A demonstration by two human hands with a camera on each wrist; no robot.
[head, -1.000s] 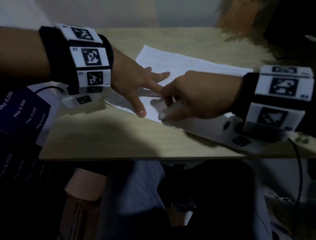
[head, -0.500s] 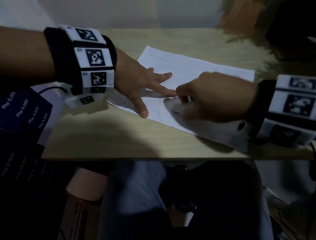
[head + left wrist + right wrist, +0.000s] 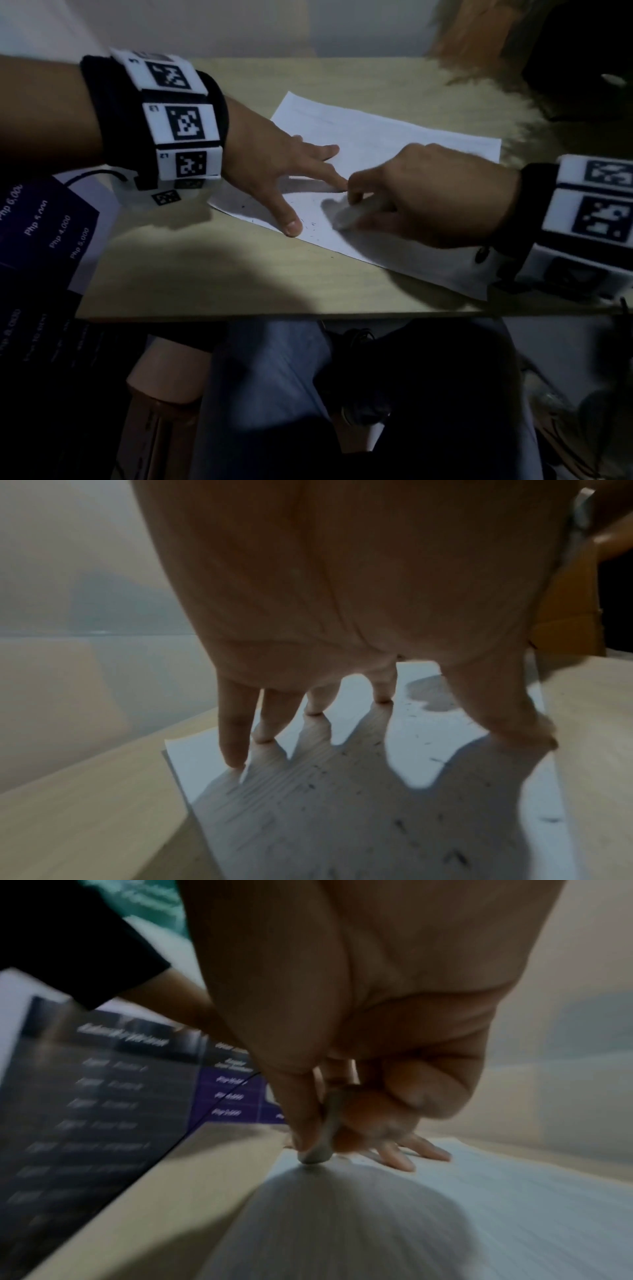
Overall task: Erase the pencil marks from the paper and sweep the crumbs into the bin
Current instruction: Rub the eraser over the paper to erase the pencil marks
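Observation:
A white sheet of paper (image 3: 394,144) lies slanted on the light wooden table (image 3: 239,274). My left hand (image 3: 291,178) presses it flat with spread, straight fingers (image 3: 232,739) near its left end. My right hand (image 3: 411,202) pinches a whitish eraser (image 3: 349,216) between thumb and fingers, its tip on the paper (image 3: 514,1204) just right of the left thumb; the eraser (image 3: 322,1139) shows blurred in the right wrist view. Small dark crumbs (image 3: 310,226) dot the paper (image 3: 377,818) near its front edge. No bin is in view.
A dark purple printed sheet (image 3: 44,226) with price text hangs off the table's left side, also in the right wrist view (image 3: 103,1110). A brown furry thing (image 3: 479,51) and a dark object (image 3: 582,61) sit at the far right. My lap is below the table edge.
My right hand has slid the eraser rightward along the paper, away from the left thumb. More crumbs lie uncovered near the front edge. The left hand has kept its place.

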